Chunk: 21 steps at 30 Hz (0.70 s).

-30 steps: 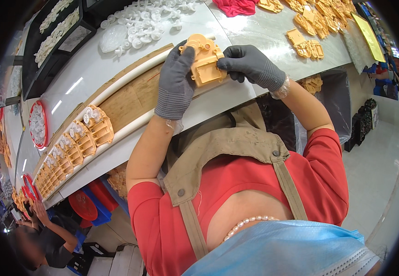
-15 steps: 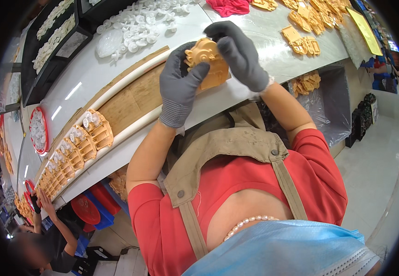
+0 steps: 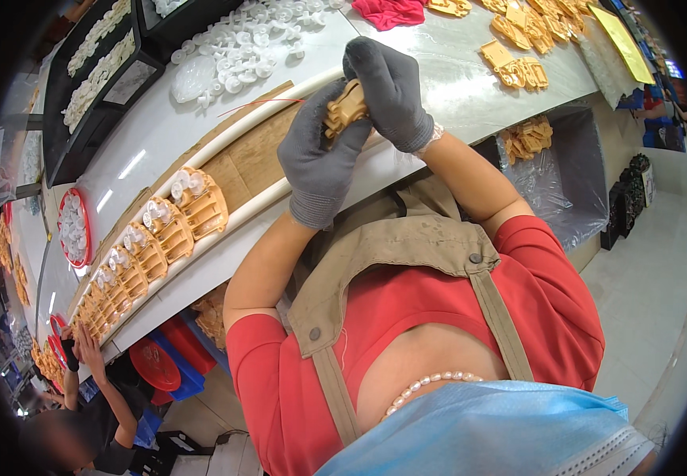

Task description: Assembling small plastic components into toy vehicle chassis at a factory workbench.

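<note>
Both my hands wear dark grey knitted gloves and are raised over the near edge of the white table. My left hand [image 3: 319,159] grips an orange moulded plastic part [image 3: 346,108] between thumb and fingers. Closed against the part's far right side is my right hand [image 3: 391,94]; its fingertips are partly hidden behind the part. The part is tilted edge-on, so its broad face does not show. Below and left, a row of similar orange parts [image 3: 170,228] with white pieces set in their upper ends lies along a wooden track [image 3: 258,165] between white rails.
Loose white plastic pieces [image 3: 240,54] lie on the table beyond. More orange parts [image 3: 522,71] lie at the far right, near a pink cloth [image 3: 391,11]. A lined bin [image 3: 569,174] stands below right. A co-worker's hands [image 3: 88,349] touch the row's far left end.
The orange part has turned from its broad face to its edge, and my right hand has closed in on it. The row of parts has shifted right along the track. A thin red line now shows beside my left hand.
</note>
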### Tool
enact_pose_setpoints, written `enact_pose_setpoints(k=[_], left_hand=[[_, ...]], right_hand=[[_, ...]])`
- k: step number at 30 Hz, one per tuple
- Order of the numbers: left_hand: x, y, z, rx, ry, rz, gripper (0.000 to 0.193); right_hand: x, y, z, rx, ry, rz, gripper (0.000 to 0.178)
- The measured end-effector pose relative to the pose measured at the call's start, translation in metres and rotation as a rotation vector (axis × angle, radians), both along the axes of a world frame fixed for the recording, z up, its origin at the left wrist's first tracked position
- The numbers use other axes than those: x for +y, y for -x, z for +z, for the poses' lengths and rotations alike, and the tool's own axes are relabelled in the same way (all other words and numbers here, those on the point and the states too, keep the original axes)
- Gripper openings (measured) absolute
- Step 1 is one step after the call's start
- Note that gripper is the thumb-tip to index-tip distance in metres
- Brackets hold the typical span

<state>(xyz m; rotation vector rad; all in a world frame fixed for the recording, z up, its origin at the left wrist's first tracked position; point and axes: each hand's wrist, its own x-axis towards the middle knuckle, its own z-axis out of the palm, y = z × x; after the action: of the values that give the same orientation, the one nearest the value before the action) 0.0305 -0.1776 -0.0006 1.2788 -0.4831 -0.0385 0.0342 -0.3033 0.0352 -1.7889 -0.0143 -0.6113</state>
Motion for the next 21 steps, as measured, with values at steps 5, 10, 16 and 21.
enact_pose_setpoints(k=[5, 10, 16, 21], left_hand=[[0.01, 0.002, 0.023, 0.14, 0.093, -0.096, 0.042], [0.008, 0.005, 0.015, -0.105, -0.109, 0.074, 0.038], [0.007, 0.007, 0.013, -0.179, -0.135, 0.109, 0.038], [0.013, -0.006, 0.022, 0.122, 0.373, -0.09, 0.043]], right_hand=[[0.007, 0.008, 0.014, -0.043, 0.064, -0.004, 0.034], [0.02, 0.009, 0.009, 0.019, -0.132, -0.037, 0.041], [0.013, 0.007, 0.006, 0.062, -0.207, 0.005, 0.051], [-0.012, 0.011, -0.002, -0.038, -0.404, 0.202, 0.036]])
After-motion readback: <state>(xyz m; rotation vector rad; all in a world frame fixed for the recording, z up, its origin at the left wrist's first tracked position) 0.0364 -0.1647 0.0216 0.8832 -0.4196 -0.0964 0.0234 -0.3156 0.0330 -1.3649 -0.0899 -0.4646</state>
